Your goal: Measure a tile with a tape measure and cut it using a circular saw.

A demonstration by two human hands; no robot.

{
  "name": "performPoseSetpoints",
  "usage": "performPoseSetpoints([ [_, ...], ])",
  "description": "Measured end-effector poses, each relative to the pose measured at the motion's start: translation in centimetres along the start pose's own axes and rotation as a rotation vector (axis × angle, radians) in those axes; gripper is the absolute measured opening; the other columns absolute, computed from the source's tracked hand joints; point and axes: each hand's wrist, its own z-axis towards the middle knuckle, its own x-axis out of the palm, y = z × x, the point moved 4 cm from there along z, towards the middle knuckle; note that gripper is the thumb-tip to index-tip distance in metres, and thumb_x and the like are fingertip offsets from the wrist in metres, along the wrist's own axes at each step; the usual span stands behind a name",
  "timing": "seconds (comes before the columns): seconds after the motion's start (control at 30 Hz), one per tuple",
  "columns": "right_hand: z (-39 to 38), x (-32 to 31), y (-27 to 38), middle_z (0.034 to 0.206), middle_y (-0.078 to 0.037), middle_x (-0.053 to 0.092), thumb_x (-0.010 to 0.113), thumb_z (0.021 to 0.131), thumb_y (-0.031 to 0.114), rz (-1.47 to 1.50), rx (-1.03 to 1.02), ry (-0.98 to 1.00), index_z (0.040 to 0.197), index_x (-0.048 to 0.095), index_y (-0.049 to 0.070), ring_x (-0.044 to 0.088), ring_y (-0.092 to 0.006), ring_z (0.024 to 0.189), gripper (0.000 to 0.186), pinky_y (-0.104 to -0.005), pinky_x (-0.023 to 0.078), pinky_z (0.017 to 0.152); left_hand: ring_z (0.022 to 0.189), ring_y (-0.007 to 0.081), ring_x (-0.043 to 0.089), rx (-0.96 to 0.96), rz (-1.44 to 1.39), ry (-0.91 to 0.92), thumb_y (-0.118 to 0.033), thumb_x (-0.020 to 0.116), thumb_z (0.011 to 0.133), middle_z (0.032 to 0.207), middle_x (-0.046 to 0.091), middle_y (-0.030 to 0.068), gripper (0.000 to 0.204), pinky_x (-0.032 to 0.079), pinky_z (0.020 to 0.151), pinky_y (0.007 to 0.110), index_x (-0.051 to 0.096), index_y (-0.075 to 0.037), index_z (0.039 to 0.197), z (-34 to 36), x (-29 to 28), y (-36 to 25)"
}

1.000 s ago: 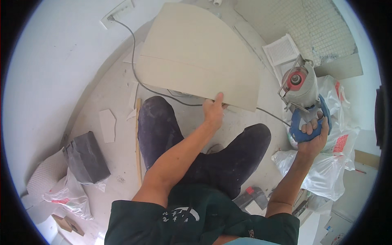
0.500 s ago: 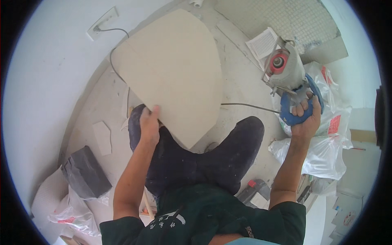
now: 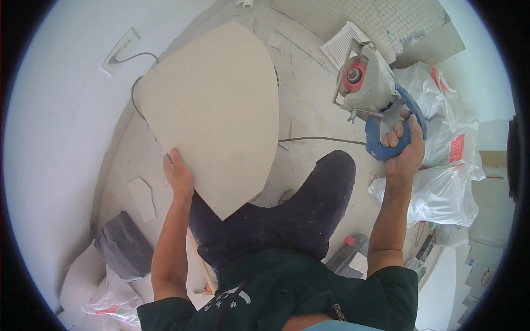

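Nearest, the person's dark green shirt [image 3: 276, 281] and dusty dark trousers [image 3: 331, 179] fill the lower middle, knees spread. The pointed lower corner of a large beige panel [image 3: 215, 116] overlaps the left thigh; whether it touches cannot be told. The left hand [image 3: 179, 174] is clamped on the panel's lower-left edge, its fingers partly hidden beneath. That edge runs straight; the right one bulges in a curve.

The right hand [image 3: 406, 146] is wrapped around the blue handle of a handheld circular saw [image 3: 375, 83], its grey guard and red disc pointing away from the body. A strip of floor [image 3: 303, 160] separates the panel's curved edge from the saw, crossed by a dark cord [image 3: 314, 138] that meets the handle. White plastic bags [image 3: 447, 193] crowd the saw's right side, leaving less room there.

To the left, a grey block [image 3: 124, 243] and a pale offcut [image 3: 142, 198] lie on the floor near the wall's foot. Farther off, a white louvred grille [image 3: 342, 44] lies before a mesh-patterned board [image 3: 395, 25], and a wall socket [image 3: 120, 52] sits beyond the panel's left corner.
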Motion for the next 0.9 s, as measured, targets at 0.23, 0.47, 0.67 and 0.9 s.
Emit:
performPoseSetpoints([
  [0.23, 0.7, -0.2, -0.4, 0.069, -0.001, 0.046, 0.057, 0.098, 0.024, -0.013, 0.011, 0.034, 0.110, 0.058, 0.001, 0.045, -0.0118, 0.055, 0.025, -0.0289, 0.039, 0.052, 0.080, 0.0287, 0.057, 0.046, 0.124, 0.138, -0.036, 0.044, 0.104, 0.086, 0.061, 0.0213, 0.044, 0.045, 0.076, 0.040, 0.054, 0.006, 0.094, 0.8, -1.7, -1.2],
  [0.47, 1.2, -0.1, -0.6, 0.069, -0.002, 0.047, 0.058, 0.098, 0.024, -0.001, 0.048, 0.043, 0.110, 0.059, 0.001, 0.047, -0.0125, 0.055, 0.026, -0.0294, 0.040, 0.051, 0.097, 0.0448, 0.061, 0.124, 0.589, 0.272, -0.039, 0.047, 0.101, 0.100, 0.061, 0.0328, 0.045, 0.046, 0.078, 0.051, 0.057, 0.005, 0.101, 3.9, -0.7, -6.2],
  [0.67, 0.5, 0.6, 0.0, 0.069, -0.001, 0.047, 0.057, 0.098, 0.025, -0.001, 0.047, 0.037, 0.109, 0.059, 0.002, 0.046, -0.0124, 0.054, 0.025, -0.0296, 0.040, 0.051, 0.126, 0.0384, 0.051, 0.860, 0.647, 0.160, -0.041, 0.051, 0.098, 0.137, 0.054, 0.0204, 0.053, 0.039, 0.106, 0.048, 0.051, -0.004, 0.136, 9.1, 1.7, -11.8],
  [0.9, -0.1, 1.3, -0.2, 0.068, -0.001, 0.046, 0.055, 0.099, 0.025, 0.007, 0.077, 0.037, 0.110, 0.058, 0.002, 0.045, -0.0118, 0.053, 0.026, -0.0290, 0.040, 0.051, 0.139, 0.0359, 0.039, 0.406, 0.763, 0.082, -0.051, 0.045, 0.099, 0.147, 0.045, 0.0219, 0.066, 0.027, 0.114, 0.053, 0.041, -0.003, 0.145, 20.1, 3.9, -11.4],
])
